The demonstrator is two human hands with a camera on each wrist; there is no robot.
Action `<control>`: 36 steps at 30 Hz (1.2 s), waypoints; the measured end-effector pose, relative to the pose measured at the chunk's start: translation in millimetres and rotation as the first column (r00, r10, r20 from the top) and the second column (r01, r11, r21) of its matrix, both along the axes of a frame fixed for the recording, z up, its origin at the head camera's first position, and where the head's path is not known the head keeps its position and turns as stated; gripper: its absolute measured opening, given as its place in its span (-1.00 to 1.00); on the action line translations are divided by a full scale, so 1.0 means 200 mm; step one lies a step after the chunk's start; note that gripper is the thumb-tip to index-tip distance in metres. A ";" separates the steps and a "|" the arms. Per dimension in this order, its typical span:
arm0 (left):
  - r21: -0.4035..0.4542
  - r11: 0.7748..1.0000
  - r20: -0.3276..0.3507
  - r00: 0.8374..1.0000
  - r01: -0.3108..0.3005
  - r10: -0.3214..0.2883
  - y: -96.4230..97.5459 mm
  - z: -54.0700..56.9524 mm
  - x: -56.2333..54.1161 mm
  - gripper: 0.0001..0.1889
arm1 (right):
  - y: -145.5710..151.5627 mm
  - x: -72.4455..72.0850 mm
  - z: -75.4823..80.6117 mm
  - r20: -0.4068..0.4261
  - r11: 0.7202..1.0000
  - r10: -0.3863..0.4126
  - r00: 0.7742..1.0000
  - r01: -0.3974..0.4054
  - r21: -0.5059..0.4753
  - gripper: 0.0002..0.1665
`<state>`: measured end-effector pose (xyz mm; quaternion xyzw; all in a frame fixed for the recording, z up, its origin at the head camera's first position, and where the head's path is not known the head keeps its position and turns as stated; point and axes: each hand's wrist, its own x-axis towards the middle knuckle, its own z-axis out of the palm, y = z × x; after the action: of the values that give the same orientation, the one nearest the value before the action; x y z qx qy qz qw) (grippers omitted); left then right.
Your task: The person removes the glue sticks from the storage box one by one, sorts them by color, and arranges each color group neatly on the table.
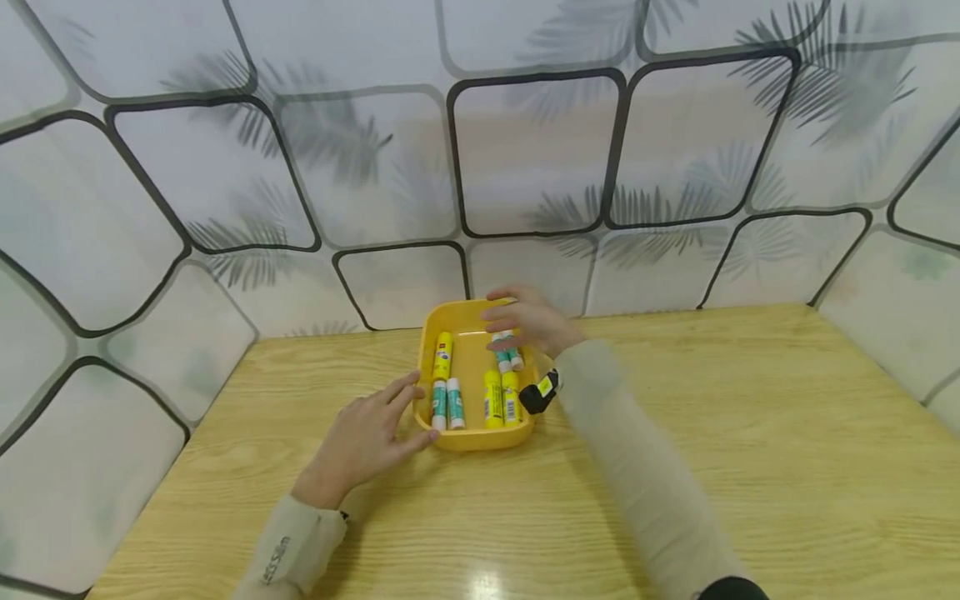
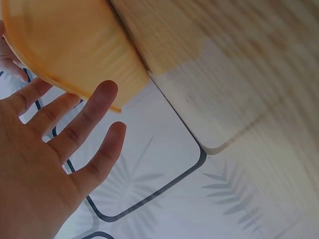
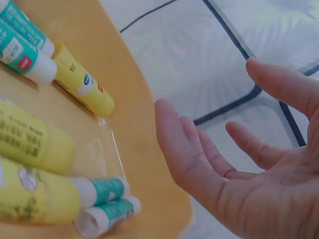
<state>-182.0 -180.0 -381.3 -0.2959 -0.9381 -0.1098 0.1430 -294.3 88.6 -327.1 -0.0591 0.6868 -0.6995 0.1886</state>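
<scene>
A yellow plastic tray (image 1: 471, 354) sits on the table with several glue sticks lying in it. One yellow glue stick (image 1: 442, 357) is at its far left, and two teal-and-white glue sticks (image 1: 447, 404) lie side by side at the near left. Near right is a pair of yellow glue sticks (image 1: 501, 400); beyond them, two more teal-and-white glue sticks (image 3: 107, 206) lie partly behind my right hand in the head view. My left hand (image 1: 363, 437) has its fingertips along the tray's left side, fingers spread. Over the far right corner, my right hand (image 1: 534, 323) holds nothing, its fingers extended.
The wooden table (image 1: 712, 433) ends at a patterned wall covering (image 1: 536, 158), which stands close behind the tray and also rises on both sides. A small black device (image 1: 538, 393) is worn at my right wrist, beside the tray's right side.
</scene>
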 end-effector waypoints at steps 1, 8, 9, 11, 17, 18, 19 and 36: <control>0.001 1.000 -0.001 1.000 -0.001 0.001 0.00 0.00 0.00 -0.45 | -0.02 0.00 0.00 0.006 1.000 -0.004 1.000 0.004 0.005 -0.34; -0.001 1.000 0.011 1.000 -0.002 0.002 0.00 0.01 0.01 -0.44 | -0.12 0.00 -0.03 0.066 0.999 -0.033 0.997 0.030 0.033 -0.36; -0.001 1.000 0.009 1.000 0.000 0.000 0.00 0.01 0.01 -0.44 | -0.13 0.00 -0.03 0.069 0.999 -0.031 0.997 0.029 0.034 -0.36; 0.000 1.000 0.005 1.000 0.002 -0.002 0.00 0.00 0.01 -0.44 | -0.14 0.00 -0.03 0.077 0.999 -0.024 0.997 0.022 0.033 -0.35; 0.007 1.000 0.005 1.000 0.012 -0.012 0.00 0.00 0.00 -0.43 | -0.19 -0.01 -0.05 0.095 0.998 -0.030 0.995 0.026 0.052 -0.35; 0.007 1.000 0.006 1.000 0.012 -0.012 0.00 0.00 0.00 -0.43 | -0.19 -0.01 -0.06 0.098 0.998 -0.033 0.995 0.027 0.055 -0.35; 0.007 1.000 0.008 1.000 0.012 -0.012 0.00 0.00 0.00 -0.43 | -0.20 -0.01 -0.06 0.102 0.998 -0.034 0.994 0.029 0.059 -0.35; 0.017 1.000 0.001 1.000 0.001 -0.001 0.00 0.00 0.00 -0.44 | -0.27 -0.04 -0.10 0.153 0.995 -0.033 0.988 0.019 0.096 -0.33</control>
<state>-181.5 -179.5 -381.2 -0.2949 -0.9370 -0.1181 0.1452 -301.9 33.9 -346.8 0.0133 0.7029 -0.6712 0.2348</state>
